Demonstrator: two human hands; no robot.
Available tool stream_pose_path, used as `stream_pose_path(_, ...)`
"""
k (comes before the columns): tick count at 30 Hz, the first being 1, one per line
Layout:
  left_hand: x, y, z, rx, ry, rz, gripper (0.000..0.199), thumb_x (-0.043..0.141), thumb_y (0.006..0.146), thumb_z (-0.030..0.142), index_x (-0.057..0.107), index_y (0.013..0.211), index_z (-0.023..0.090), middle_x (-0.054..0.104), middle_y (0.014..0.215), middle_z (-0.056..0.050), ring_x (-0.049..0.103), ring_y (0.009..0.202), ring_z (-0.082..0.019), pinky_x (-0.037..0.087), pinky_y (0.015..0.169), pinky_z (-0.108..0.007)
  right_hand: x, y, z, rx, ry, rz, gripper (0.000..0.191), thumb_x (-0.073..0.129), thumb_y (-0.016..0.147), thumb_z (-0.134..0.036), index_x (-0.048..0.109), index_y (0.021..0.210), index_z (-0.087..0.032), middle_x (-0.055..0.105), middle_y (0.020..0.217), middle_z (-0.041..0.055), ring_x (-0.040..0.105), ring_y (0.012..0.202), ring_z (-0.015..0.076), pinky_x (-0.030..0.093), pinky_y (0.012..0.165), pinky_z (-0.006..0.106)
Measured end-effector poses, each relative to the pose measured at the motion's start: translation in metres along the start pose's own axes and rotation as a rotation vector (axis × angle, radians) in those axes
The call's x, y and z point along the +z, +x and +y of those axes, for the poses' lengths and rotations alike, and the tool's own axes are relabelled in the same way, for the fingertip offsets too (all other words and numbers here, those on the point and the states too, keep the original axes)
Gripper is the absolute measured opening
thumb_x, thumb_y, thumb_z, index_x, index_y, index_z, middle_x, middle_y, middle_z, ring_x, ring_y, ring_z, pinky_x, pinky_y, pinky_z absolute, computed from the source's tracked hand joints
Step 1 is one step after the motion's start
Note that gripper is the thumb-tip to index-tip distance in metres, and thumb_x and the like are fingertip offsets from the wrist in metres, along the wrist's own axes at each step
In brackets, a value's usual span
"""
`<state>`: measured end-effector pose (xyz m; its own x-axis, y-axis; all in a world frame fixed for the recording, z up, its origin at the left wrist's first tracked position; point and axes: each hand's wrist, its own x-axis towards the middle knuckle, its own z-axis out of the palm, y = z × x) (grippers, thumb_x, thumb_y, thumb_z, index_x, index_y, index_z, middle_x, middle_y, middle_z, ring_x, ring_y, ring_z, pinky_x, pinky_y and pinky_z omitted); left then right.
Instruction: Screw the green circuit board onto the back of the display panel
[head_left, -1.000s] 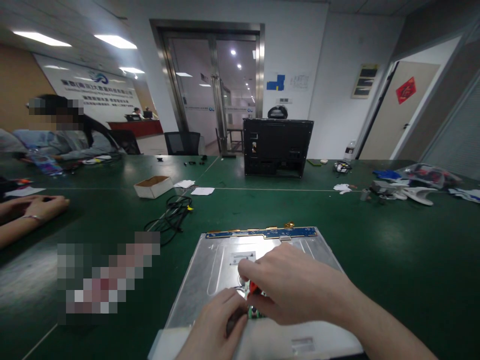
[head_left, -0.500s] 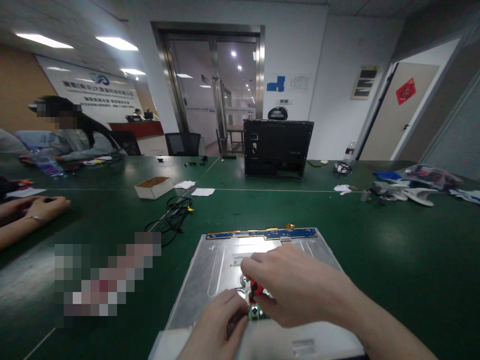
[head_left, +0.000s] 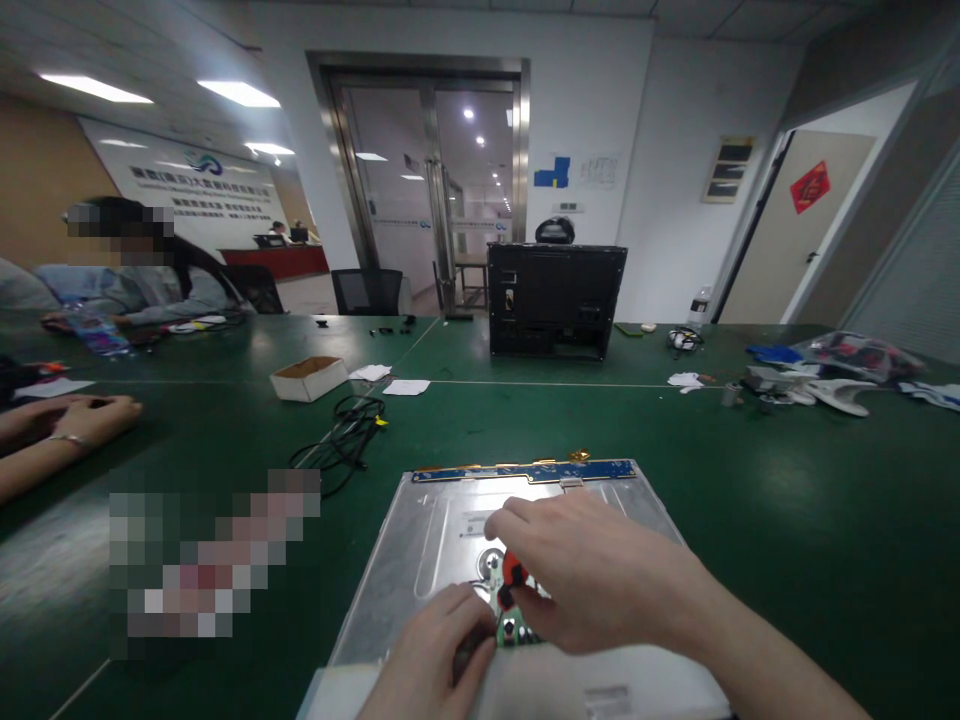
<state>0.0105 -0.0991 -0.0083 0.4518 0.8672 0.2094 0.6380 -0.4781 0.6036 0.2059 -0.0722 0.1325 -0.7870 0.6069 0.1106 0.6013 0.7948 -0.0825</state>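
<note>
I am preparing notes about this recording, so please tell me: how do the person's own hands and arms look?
The left hand and right hand are bare: no glove, ring or watch can be seen. The right forearm shows no sleeve up to the picture's edge. The bottom edge cuts off the view near the left wrist.

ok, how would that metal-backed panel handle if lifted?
The panel is probably stiff: its metal back looks flat with pressed contours. The thin blue circuit strip along its far edge sits exposed, so likely fragile. The shiny metal may be slippery.
</note>
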Motion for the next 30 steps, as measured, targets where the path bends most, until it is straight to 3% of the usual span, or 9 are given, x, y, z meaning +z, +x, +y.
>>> stream_pose_path(4,0.0015,-0.0001,-0.0009,-0.002,-0.004,-0.003,0.014,0.047,0.081,0.009,0.056,0.081,0.020,0.061,0.082,-0.003,0.057,0.074,-0.018,0.042,0.066,-0.026,0.0012,0.0018,-0.0024,-0.025,0.018,0.014,0.024,0.052,0.083,-0.026,0.049,0.106,-0.019,0.067,0.086,0.0013,0.060,0.065,0.0167,0.020,0.045,0.029)
stream_pose_path(12,-0.0003,0.0009,0.0019,-0.007,-0.015,-0.010,0.015,0.047,0.081,0.010,0.057,0.082,0.020,0.062,0.083,-0.003,0.058,0.076,-0.018,0.042,0.066,-0.026,0.0032,0.0027,0.0005,0.001,-0.017,0.004,0.015,0.055,0.085,-0.034,0.055,0.086,-0.019,0.066,0.078,0.0018,0.058,0.064,0.0164,0.021,0.047,0.029)
stream_pose_path(16,0.0000,0.0010,0.0012,0.012,-0.026,0.007,0.012,0.047,0.082,0.012,0.056,0.080,0.020,0.062,0.081,-0.003,0.058,0.075,-0.018,0.043,0.064,-0.025,0.0008,0.0011,-0.0003,-0.050,0.010,0.004,0.015,0.056,0.079,-0.027,0.055,0.090,-0.017,0.065,0.089,0.0056,0.057,0.072,0.0182,0.026,0.049,0.028)
stream_pose_path(22,-0.0012,0.0014,0.0031,-0.018,-0.018,-0.017,0.015,0.046,0.081,0.009,0.056,0.079,0.020,0.062,0.082,-0.003,0.059,0.075,-0.018,0.043,0.064,-0.025,0.0016,0.0023,-0.0012,-0.047,-0.014,0.002,0.017,0.053,0.084,-0.025,0.051,0.099,-0.018,0.065,0.088,0.0033,0.058,0.066,0.0160,0.024,0.045,0.028)
stream_pose_path(27,-0.0003,0.0004,0.0028,0.002,0.000,0.007,0.015,0.046,0.082,0.010,0.057,0.080,0.021,0.062,0.082,-0.003,0.058,0.075,-0.018,0.042,0.065,-0.025,0.0042,0.0039,0.0006,0.010,-0.033,-0.021,0.016,0.051,0.090,-0.035,0.055,0.091,-0.019,0.067,0.078,0.0019,0.060,0.064,0.0162,0.022,0.047,0.028)
stream_pose_path(30,-0.0005,0.0004,0.0031,0.002,0.002,0.008,0.014,0.047,0.082,0.010,0.056,0.078,0.020,0.061,0.081,-0.003,0.057,0.074,-0.018,0.042,0.065,-0.026,0.0026,0.0013,0.0007,-0.017,-0.015,-0.010,0.016,0.055,0.085,-0.032,0.055,0.091,-0.018,0.066,0.085,0.0035,0.059,0.066,0.0171,0.023,0.047,0.029)
